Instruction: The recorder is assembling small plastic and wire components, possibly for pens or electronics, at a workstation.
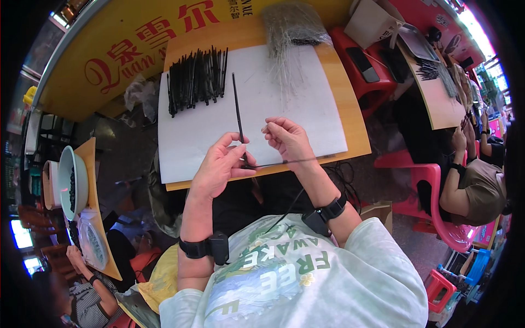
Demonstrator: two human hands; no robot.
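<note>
Black and slim, a rod [237, 104] is clamped between the thumb and fingers of the left hand [219, 164], over the near edge of the table [350, 120], left of its middle; its free end points toward the far edge. From the left fingers a thin dark cord [276, 163] runs across to the right wrist; I cannot tell whether it joins the rod. Just beside, the right hand [291, 139] is over the table too, fingers curled and thumb close to the forefinger; whether the tips meet or pinch something, I cannot tell.

White sheet [306, 126] covers most of the table, with bare wood along the right edge. Near the far left corner lies a pile of black sticks [197, 79], side by side. At the far right corner, a clear bag [290, 19] spills pale strands [284, 71] toward the near edge. Just beyond the right edge is a red stool [377, 94].
</note>
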